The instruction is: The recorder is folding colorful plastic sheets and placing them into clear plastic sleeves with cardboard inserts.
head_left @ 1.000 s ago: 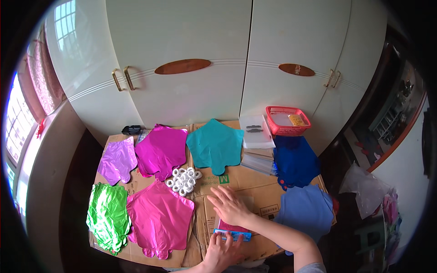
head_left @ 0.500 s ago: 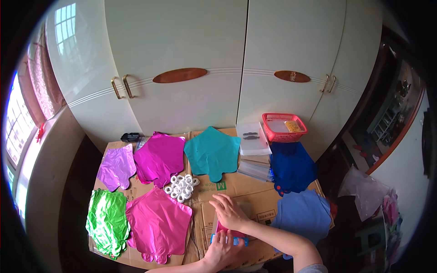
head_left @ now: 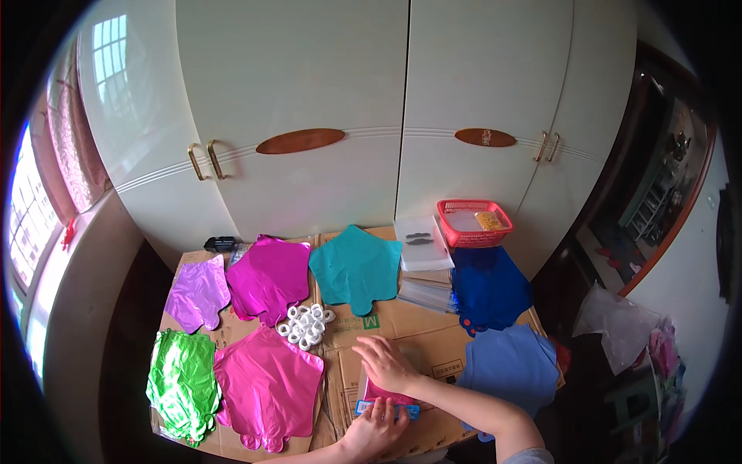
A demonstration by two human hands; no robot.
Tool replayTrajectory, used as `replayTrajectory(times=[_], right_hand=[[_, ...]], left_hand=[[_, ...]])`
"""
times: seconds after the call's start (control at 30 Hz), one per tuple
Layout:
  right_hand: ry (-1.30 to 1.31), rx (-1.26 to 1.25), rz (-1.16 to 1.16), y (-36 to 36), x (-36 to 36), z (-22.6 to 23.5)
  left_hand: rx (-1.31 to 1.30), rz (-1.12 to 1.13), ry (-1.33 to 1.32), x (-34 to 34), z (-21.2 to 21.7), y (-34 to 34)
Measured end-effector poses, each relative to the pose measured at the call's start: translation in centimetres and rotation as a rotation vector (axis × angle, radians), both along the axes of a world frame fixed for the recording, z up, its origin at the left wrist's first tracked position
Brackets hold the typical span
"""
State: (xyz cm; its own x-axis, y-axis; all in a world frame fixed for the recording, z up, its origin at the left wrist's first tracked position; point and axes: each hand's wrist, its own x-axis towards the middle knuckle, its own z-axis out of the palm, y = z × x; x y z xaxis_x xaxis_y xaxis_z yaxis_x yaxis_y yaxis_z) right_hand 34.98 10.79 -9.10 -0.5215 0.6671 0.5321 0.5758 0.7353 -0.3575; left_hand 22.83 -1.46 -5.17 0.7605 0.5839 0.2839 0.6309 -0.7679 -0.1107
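A clear plastic bag with a folded pink foil balloon (head_left: 374, 390) in it lies at the near middle of the cardboard, with a blue header strip (head_left: 410, 411) along its near end. My left hand (head_left: 376, 430) rests with its fingertips spread on this strip, partly covering it. Above it, my right hand (head_left: 389, 366) reaches across from the right and lies over the bag, its fingers stretched out to the left. My right hand and wrist hide much of the bag. Neither hand is wrapped round anything that I can see.
Flat foil balloons surround the work spot: large pink (head_left: 270, 383), green (head_left: 182, 383), lilac (head_left: 198, 294), magenta (head_left: 270, 274), teal (head_left: 355, 267), dark blue (head_left: 493, 286) and light blue (head_left: 510, 367). White ribbon rolls (head_left: 305, 325), clear bags (head_left: 421, 246) and a red basket (head_left: 457, 240) lie farther back.
The whole view has shifted slightly. My left fingers have settled on the blue strip, which shows more plainly now. My right hand stays over the bag.
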Motion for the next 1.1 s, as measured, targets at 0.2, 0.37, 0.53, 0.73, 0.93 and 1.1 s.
replayTrajectory(times=[0.2, 0.37, 0.53, 0.73, 0.93, 1.1], right_hand=[[-0.310, 0.157, -0.483, 2.9, 4.4, 1.2], [-0.457, 0.268, -0.567, 3.8, 7.2, 1.2], [-0.470, 0.280, -0.551, 3.7, 7.1, 1.1], [-0.479, 0.246, -0.534, 3.7, 7.1, 1.2], [-0.479, 0.281, -0.538, 3.6, 6.9, 1.6], [-0.499, 0.278, -0.534, 3.7, 6.9, 1.6]], left_hand=[[-0.002, 0.002, -0.001, -0.1, 0.0, -0.2], [-0.083, 0.015, -0.030, 0.1, 0.3, -0.2], [-0.082, 0.000, -0.016, -0.1, 0.5, -0.1], [-0.086, 0.002, -0.005, -0.2, 0.2, -0.1], [-0.070, 0.016, -0.019, -0.1, -0.2, -0.2], [-0.042, 0.011, -0.034, -0.1, -0.4, -0.2]])
